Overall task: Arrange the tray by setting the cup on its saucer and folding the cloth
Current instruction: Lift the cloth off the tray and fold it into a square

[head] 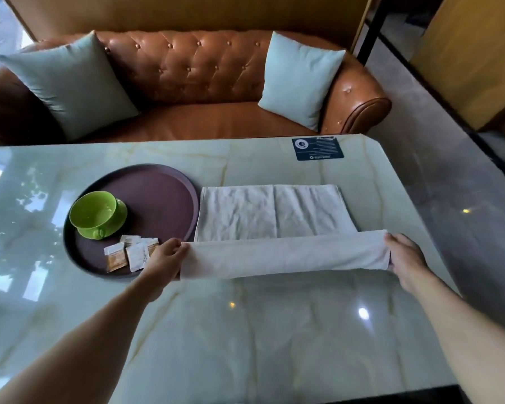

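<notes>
Cloth (271, 211), white and creased, lay spread on the pale marble table (245, 330) just right of the round dark tray (169, 188), its near edge lifted and carried partway over the flat part. The left hand (165, 259) pinched the cloth's left near corner; the right hand (404, 253) gripped the right near corner, so the raised strip stretched taut between them. On the tray, the green cup (92, 209) sat on its green saucer (115, 221) toward the left side, with several small sachets (130, 253) near the front rim. A dark card (317, 148) lay at the table's far edge. Beyond stood a brown leather sofa (193, 74) with two pale cushions (299, 78).
</notes>
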